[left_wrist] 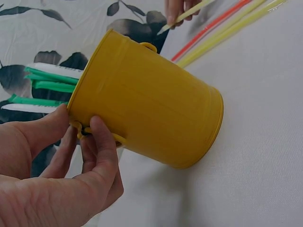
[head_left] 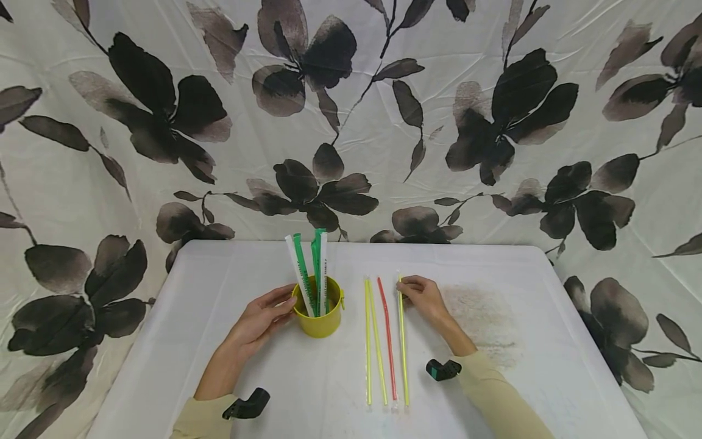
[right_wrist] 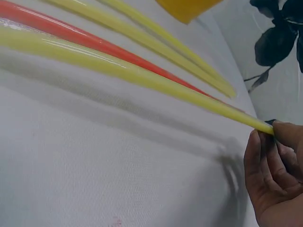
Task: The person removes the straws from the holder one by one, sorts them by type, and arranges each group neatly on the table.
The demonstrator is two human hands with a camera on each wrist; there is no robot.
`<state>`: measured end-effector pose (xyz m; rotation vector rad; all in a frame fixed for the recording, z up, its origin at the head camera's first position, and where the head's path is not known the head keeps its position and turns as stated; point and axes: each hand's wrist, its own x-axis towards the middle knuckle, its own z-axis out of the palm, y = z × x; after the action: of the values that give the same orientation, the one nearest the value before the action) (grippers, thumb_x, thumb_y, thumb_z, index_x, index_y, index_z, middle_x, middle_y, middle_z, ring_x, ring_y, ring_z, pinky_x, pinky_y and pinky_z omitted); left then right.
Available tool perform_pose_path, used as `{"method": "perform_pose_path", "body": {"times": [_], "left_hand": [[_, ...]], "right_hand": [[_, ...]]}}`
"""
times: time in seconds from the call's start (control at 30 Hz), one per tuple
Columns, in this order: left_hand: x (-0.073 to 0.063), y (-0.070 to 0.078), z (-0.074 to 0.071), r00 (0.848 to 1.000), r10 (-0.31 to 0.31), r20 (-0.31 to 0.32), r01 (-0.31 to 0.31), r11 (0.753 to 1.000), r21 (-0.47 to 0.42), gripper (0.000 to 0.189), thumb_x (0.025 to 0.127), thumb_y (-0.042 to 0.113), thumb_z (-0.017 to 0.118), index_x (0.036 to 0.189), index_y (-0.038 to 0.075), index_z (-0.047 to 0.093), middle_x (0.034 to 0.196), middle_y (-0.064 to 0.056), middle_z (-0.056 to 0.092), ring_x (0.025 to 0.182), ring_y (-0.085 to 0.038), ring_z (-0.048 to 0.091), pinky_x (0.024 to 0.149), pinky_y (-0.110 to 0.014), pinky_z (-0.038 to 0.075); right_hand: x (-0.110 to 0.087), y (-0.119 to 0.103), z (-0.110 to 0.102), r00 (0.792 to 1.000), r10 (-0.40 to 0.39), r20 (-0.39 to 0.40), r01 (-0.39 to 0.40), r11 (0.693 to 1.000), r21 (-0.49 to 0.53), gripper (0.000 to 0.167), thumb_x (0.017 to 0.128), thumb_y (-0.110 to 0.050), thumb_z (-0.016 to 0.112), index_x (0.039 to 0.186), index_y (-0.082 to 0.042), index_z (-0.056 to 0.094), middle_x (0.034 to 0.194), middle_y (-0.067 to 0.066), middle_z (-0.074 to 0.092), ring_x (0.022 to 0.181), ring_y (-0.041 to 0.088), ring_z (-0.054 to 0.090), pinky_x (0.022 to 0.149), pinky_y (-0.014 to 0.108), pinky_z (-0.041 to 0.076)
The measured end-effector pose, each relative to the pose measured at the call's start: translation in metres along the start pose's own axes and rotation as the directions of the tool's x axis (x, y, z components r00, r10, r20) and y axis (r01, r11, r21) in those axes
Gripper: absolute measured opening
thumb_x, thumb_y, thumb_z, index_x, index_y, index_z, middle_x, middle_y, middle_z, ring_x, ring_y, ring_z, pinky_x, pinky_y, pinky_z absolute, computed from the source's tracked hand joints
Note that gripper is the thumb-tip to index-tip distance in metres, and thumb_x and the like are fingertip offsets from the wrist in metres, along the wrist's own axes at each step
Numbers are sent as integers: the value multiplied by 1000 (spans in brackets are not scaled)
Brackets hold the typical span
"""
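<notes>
My left hand (head_left: 249,329) holds a small yellow bucket (head_left: 319,327) at its left side. In the left wrist view, the thumb and fingers pinch the bucket's rim and small side handle (left_wrist: 118,138). Several green and white paper-wrapped sticks (head_left: 301,268) stand in the bucket, their lower parts partly hidden by its wall. My right hand (head_left: 428,299) pinches the far end of a yellow straw (head_left: 403,353) in clear wrapping. That straw slants slightly above the table in the right wrist view, casting a shadow. Beside it lie a red straw (head_left: 387,335) and two more yellow straws (head_left: 368,341).
The white table (head_left: 296,390) runs back to a floral-patterned curtain (head_left: 384,134). A brownish smudge (head_left: 482,317) marks the tabletop to the right of my right hand. Black devices (head_left: 249,403) are worn at both wrists.
</notes>
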<state>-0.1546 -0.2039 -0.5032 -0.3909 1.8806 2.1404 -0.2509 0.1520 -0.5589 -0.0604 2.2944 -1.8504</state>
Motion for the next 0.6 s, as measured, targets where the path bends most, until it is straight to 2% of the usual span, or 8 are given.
{"method": "perform_pose_path", "body": {"times": [0.1, 0.23, 0.33, 0.5, 0.6], "left_hand": [[0, 0, 1, 1000, 0, -3, 0, 1000, -1, 55, 102, 12, 66, 152, 1, 45, 152, -18, 44, 112, -10, 63, 106, -33, 51], [1, -1, 1, 1000, 1, 1, -1, 1000, -6, 55, 102, 12, 66, 153, 1, 45, 152, -18, 44, 112, -10, 63, 105, -33, 52], [1, -2, 0, 1000, 2, 5, -2, 1000, -4, 56, 102, 13, 66, 153, 1, 44, 152, -18, 44, 112, -10, 63, 105, -32, 52], [1, -2, 0, 1000, 4, 7, -4, 1000, -2, 56, 103, 13, 66, 153, 0, 44, 152, -18, 44, 112, -10, 63, 105, -32, 52], [0, -1, -1, 1000, 2, 5, -2, 1000, -7, 56, 103, 12, 65, 153, 0, 44, 152, -18, 44, 112, -10, 63, 105, -32, 52]], "right_hand": [[3, 1, 3, 1000, -1, 18, 1, 1000, 2, 30, 100, -8, 67, 120, 14, 65, 104, 31, 70, 70, 13, 67, 64, 28, 60], [9, 5, 7, 999, -9, 38, 9, 1000, -9, 29, 100, -3, 66, 118, 19, 63, 103, 37, 67, 68, 22, 69, 65, 38, 63], [12, 7, 10, 999, -14, 32, 15, 1000, -16, 27, 100, -1, 65, 117, 20, 63, 100, 36, 68, 67, 24, 69, 66, 42, 64], [13, 8, 17, 1000, -10, 2, 10, 999, -45, 26, 99, -6, 68, 117, 14, 66, 97, 25, 72, 64, 13, 67, 62, 31, 62], [13, 7, 22, 1000, -23, -4, 23, 998, -64, 25, 99, -8, 70, 115, 12, 68, 95, 22, 72, 62, 12, 66, 62, 30, 62]]}}
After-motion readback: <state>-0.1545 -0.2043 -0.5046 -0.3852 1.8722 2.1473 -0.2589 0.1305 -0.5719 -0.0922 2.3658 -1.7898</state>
